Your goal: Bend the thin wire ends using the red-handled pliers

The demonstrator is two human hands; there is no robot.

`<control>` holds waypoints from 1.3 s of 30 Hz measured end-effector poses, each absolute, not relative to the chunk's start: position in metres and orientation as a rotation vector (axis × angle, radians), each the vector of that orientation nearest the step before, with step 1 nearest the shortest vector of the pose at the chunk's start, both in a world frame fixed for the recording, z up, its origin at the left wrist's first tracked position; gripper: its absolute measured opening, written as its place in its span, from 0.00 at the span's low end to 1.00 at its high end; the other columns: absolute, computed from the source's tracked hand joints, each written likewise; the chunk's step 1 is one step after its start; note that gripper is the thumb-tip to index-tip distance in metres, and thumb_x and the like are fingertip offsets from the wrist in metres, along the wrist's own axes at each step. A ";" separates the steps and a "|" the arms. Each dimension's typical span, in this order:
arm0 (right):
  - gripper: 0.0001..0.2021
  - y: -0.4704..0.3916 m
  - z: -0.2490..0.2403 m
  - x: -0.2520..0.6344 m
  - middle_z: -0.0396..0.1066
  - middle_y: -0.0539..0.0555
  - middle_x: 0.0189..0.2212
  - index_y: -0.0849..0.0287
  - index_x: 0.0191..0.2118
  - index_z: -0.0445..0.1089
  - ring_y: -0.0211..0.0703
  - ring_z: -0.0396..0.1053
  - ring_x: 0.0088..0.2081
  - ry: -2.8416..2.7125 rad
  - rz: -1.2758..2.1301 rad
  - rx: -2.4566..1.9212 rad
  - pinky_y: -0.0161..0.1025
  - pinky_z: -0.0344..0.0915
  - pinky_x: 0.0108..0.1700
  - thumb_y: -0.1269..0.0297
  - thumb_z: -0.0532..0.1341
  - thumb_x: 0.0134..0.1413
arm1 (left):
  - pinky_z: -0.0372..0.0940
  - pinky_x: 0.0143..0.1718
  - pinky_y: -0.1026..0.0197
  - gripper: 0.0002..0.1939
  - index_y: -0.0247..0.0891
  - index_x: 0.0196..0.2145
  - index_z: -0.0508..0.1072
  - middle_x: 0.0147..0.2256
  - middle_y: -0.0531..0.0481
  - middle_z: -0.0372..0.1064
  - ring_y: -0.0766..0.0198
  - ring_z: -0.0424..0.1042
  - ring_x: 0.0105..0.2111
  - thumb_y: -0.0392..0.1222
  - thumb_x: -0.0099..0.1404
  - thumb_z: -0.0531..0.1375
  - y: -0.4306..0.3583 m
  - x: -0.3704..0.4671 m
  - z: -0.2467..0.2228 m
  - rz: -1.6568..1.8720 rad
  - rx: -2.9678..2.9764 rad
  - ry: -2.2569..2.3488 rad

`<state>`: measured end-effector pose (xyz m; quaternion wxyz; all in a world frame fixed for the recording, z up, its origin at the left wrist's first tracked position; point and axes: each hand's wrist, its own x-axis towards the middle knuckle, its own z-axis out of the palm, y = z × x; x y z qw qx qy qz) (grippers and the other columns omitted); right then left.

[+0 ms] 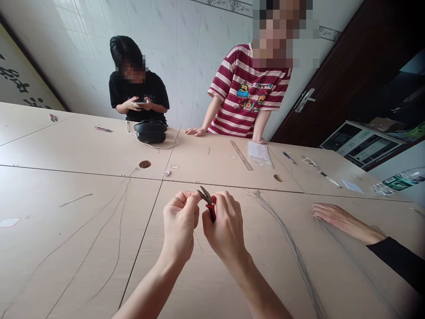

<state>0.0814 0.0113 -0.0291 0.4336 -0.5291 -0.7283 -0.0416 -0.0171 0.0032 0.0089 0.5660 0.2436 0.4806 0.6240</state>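
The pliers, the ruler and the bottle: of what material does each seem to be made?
Pliers: the dark, dull jaws suggest metal; the red-black handles look like plastic or rubber.
Ruler: flat, dull grey, perhaps metal, but too small to be sure.
Bottle: clear walls with bright reflections suggest plastic.
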 end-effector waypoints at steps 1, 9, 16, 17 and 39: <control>0.10 0.011 -0.029 0.081 0.63 0.51 0.29 0.56 0.34 0.59 0.43 0.62 0.30 -1.811 -0.114 -1.322 0.40 0.61 0.35 0.78 0.51 0.46 | 0.40 0.18 0.69 0.15 0.38 0.23 0.60 0.17 0.63 0.45 0.75 0.41 0.18 0.41 0.58 0.64 0.003 -0.016 0.009 1.469 0.565 1.131; 0.09 0.013 -0.034 0.081 0.65 0.51 0.29 0.56 0.35 0.59 0.43 0.63 0.31 -1.810 -0.157 -1.343 0.39 0.61 0.35 0.78 0.52 0.48 | 0.40 0.19 0.69 0.16 0.38 0.22 0.59 0.17 0.63 0.45 0.75 0.40 0.18 0.41 0.59 0.63 0.004 -0.013 0.007 1.470 0.536 1.131; 0.09 0.014 -0.035 0.082 0.65 0.50 0.29 0.56 0.33 0.59 0.41 0.63 0.29 -1.808 -0.170 -1.358 0.37 0.59 0.33 0.78 0.51 0.49 | 0.40 0.19 0.69 0.14 0.37 0.23 0.61 0.17 0.63 0.45 0.75 0.41 0.18 0.41 0.59 0.63 0.005 -0.013 0.006 1.465 0.548 1.156; 0.09 0.014 -0.034 0.082 0.65 0.50 0.29 0.56 0.33 0.59 0.41 0.63 0.28 -1.806 -0.176 -1.359 0.37 0.59 0.33 0.77 0.51 0.49 | 0.41 0.19 0.69 0.14 0.37 0.23 0.61 0.17 0.63 0.45 0.75 0.41 0.18 0.41 0.59 0.63 0.005 -0.013 0.006 1.465 0.552 1.156; 0.06 0.022 -0.036 0.092 0.63 0.49 0.26 0.55 0.30 0.58 0.38 0.59 0.22 -1.803 -0.070 -1.402 0.34 0.53 0.23 0.75 0.51 0.51 | 0.41 0.19 0.68 0.12 0.36 0.26 0.70 0.18 0.61 0.48 0.73 0.42 0.19 0.47 0.58 0.64 0.008 -0.016 0.000 1.360 0.748 1.230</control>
